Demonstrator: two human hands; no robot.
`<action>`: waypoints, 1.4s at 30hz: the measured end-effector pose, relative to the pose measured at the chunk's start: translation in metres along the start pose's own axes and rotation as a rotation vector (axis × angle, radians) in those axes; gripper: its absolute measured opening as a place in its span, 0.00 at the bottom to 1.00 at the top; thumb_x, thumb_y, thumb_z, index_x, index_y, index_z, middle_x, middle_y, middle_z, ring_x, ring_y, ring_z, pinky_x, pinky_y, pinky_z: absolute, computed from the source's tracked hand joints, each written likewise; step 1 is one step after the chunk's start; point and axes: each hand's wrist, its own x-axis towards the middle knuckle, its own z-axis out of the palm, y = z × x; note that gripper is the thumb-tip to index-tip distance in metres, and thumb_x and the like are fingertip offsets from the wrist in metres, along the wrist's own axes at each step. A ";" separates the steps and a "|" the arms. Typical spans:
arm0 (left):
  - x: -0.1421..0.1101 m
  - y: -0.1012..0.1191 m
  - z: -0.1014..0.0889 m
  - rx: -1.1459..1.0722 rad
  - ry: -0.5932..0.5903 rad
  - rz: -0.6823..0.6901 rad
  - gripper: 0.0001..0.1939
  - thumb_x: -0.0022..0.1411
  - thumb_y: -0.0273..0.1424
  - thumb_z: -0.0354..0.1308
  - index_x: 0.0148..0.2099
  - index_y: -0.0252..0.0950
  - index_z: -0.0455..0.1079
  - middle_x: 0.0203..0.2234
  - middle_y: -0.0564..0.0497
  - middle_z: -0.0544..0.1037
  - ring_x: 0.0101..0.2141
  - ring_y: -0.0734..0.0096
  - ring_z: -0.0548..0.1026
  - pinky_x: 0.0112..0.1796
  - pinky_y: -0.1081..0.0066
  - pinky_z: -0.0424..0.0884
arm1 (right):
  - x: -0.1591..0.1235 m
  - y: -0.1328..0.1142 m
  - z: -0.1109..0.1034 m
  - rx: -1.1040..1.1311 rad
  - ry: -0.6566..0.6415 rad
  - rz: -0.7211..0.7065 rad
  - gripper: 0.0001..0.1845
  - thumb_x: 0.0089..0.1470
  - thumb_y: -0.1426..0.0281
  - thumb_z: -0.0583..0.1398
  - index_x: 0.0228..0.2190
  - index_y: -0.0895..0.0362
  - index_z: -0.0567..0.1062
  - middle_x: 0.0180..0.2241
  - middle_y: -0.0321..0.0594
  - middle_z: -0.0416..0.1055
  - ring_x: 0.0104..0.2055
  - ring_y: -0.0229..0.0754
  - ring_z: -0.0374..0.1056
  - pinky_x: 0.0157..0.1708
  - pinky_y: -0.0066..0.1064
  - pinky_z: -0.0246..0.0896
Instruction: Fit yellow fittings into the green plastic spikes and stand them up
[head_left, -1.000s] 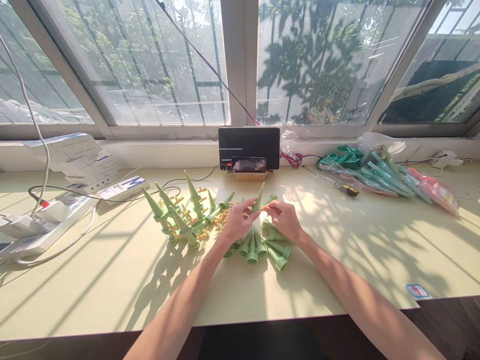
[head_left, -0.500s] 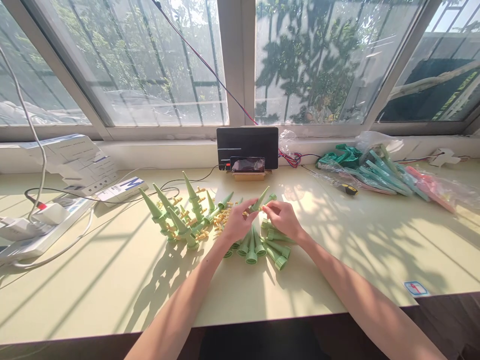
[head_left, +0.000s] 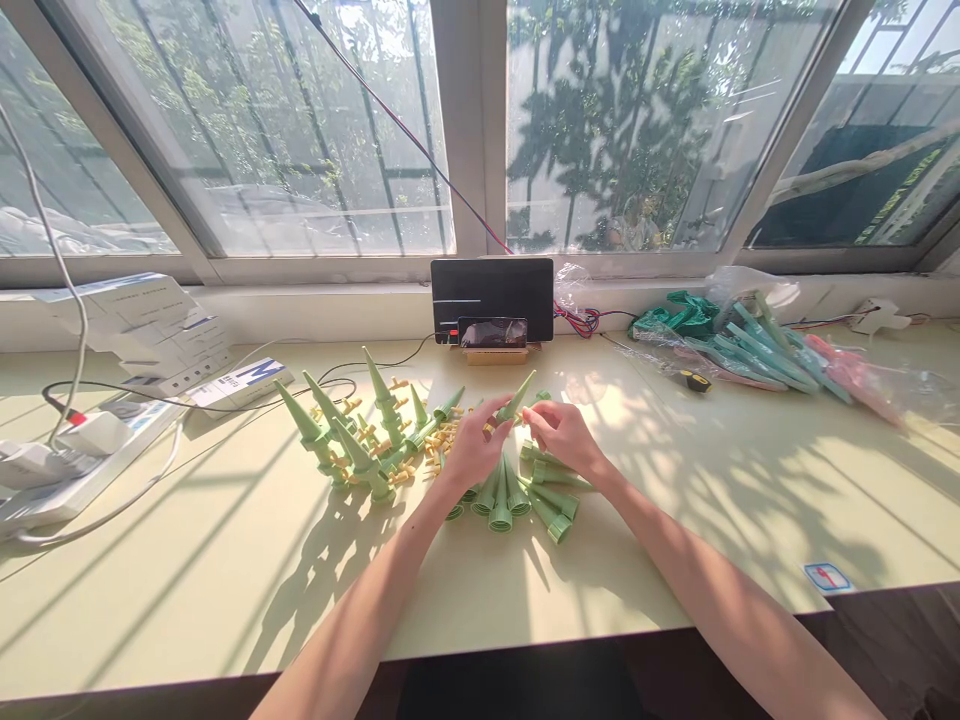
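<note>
My left hand [head_left: 480, 440] is closed around the lower part of a green plastic watering spike [head_left: 517, 394], whose tip points up and to the right. Close beside it, my right hand [head_left: 564, 432] pinches at the spike's side; what lies between thumb and finger is too small to make out. Below the hands, several loose green spikes [head_left: 500, 512] lie fanned out with their open, threaded ends toward me. To the left stand several green spikes [head_left: 364, 462] fitted with yellow valves. A heap of small yellow valves [head_left: 440, 443] lies beside my left hand, partly covered by it.
A tablet [head_left: 491, 290] and a phone [head_left: 493, 332] on a stand are at the back. Plastic-wrapped green and pink pieces [head_left: 772, 350] lie back right, near a black-and-yellow tool [head_left: 694, 380]. White boxes [head_left: 139, 325] and a power strip [head_left: 112, 465] with cables are left.
The spike in my left hand has tipped from nearly upright to leaning right. My right hand's fingers have drawn into a tighter pinch near it. The view has shifted slightly.
</note>
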 end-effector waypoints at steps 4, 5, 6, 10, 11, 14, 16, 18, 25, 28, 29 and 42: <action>0.001 0.001 0.000 0.011 0.014 -0.028 0.18 0.63 0.33 0.53 0.54 0.39 0.69 0.40 0.47 0.76 0.31 0.73 0.72 0.28 0.75 0.72 | 0.000 -0.002 -0.002 -0.014 -0.042 -0.008 0.21 0.58 0.55 0.55 0.24 0.58 0.72 0.16 0.32 0.63 0.17 0.33 0.58 0.21 0.27 0.56; 0.001 0.001 0.000 0.012 0.025 -0.037 0.17 0.63 0.34 0.53 0.53 0.38 0.70 0.39 0.47 0.76 0.31 0.72 0.73 0.28 0.74 0.72 | 0.000 -0.002 -0.002 -0.017 -0.052 -0.008 0.21 0.58 0.55 0.54 0.24 0.58 0.72 0.17 0.32 0.64 0.17 0.33 0.59 0.21 0.27 0.56; 0.001 0.001 0.000 0.009 0.036 -0.045 0.17 0.63 0.34 0.53 0.52 0.37 0.70 0.38 0.47 0.77 0.31 0.71 0.73 0.28 0.74 0.72 | 0.000 -0.002 -0.002 -0.019 -0.063 -0.011 0.21 0.58 0.55 0.54 0.25 0.58 0.73 0.18 0.33 0.65 0.17 0.33 0.59 0.21 0.27 0.56; 0.001 -0.001 0.000 0.001 0.066 -0.062 0.16 0.63 0.36 0.53 0.51 0.37 0.70 0.36 0.47 0.77 0.32 0.70 0.74 0.28 0.74 0.72 | 0.001 0.000 -0.003 -0.033 -0.082 -0.037 0.21 0.59 0.55 0.54 0.29 0.58 0.75 0.22 0.36 0.69 0.19 0.33 0.60 0.21 0.26 0.56; 0.001 -0.001 0.000 0.006 0.069 -0.063 0.16 0.63 0.36 0.54 0.51 0.37 0.70 0.37 0.47 0.77 0.32 0.70 0.74 0.28 0.73 0.72 | 0.000 0.000 -0.003 -0.040 -0.082 -0.042 0.21 0.59 0.55 0.54 0.29 0.59 0.75 0.22 0.36 0.69 0.19 0.33 0.60 0.21 0.26 0.56; 0.001 0.000 0.000 0.021 0.071 -0.058 0.17 0.62 0.37 0.54 0.51 0.38 0.70 0.39 0.47 0.77 0.32 0.70 0.74 0.28 0.73 0.72 | 0.000 -0.001 -0.004 -0.061 -0.079 -0.053 0.21 0.60 0.56 0.53 0.29 0.59 0.75 0.22 0.35 0.69 0.19 0.33 0.59 0.21 0.26 0.56; 0.000 0.001 0.000 0.029 0.071 -0.055 0.17 0.62 0.37 0.55 0.51 0.38 0.70 0.40 0.47 0.77 0.32 0.71 0.74 0.28 0.73 0.72 | 0.000 -0.001 -0.004 -0.078 -0.075 -0.057 0.21 0.60 0.56 0.53 0.28 0.59 0.75 0.22 0.35 0.69 0.19 0.33 0.59 0.21 0.26 0.56; 0.000 0.003 0.000 0.038 0.071 -0.052 0.17 0.62 0.38 0.55 0.51 0.38 0.70 0.41 0.47 0.77 0.32 0.71 0.74 0.28 0.73 0.72 | 0.000 0.000 -0.004 -0.097 -0.065 -0.066 0.20 0.60 0.57 0.53 0.29 0.58 0.74 0.22 0.35 0.69 0.19 0.34 0.60 0.21 0.27 0.56; 0.000 0.006 -0.001 0.018 0.090 -0.056 0.17 0.62 0.39 0.55 0.50 0.37 0.71 0.40 0.46 0.78 0.31 0.71 0.75 0.27 0.73 0.72 | 0.000 0.004 -0.001 -0.195 0.040 -0.117 0.18 0.60 0.58 0.53 0.30 0.57 0.74 0.23 0.37 0.70 0.21 0.36 0.62 0.23 0.28 0.57; 0.000 0.005 -0.001 0.023 0.088 -0.054 0.17 0.62 0.40 0.55 0.50 0.37 0.71 0.39 0.46 0.79 0.30 0.71 0.75 0.27 0.73 0.72 | 0.000 0.004 0.000 -0.254 0.042 -0.154 0.17 0.61 0.60 0.53 0.29 0.57 0.74 0.24 0.38 0.71 0.24 0.38 0.64 0.26 0.29 0.57; 0.000 0.004 0.000 0.028 0.087 -0.048 0.17 0.62 0.40 0.55 0.50 0.38 0.71 0.39 0.47 0.78 0.30 0.71 0.75 0.27 0.73 0.72 | 0.000 0.005 0.000 -0.269 0.040 -0.164 0.17 0.61 0.60 0.52 0.29 0.57 0.74 0.24 0.38 0.71 0.24 0.38 0.64 0.26 0.29 0.57; -0.002 -0.001 -0.001 0.118 0.093 -0.004 0.17 0.60 0.45 0.56 0.41 0.36 0.73 0.23 0.52 0.74 0.24 0.73 0.70 0.26 0.73 0.69 | -0.001 0.008 -0.002 -0.346 0.042 -0.244 0.17 0.62 0.66 0.51 0.26 0.56 0.73 0.24 0.38 0.69 0.26 0.38 0.61 0.28 0.29 0.55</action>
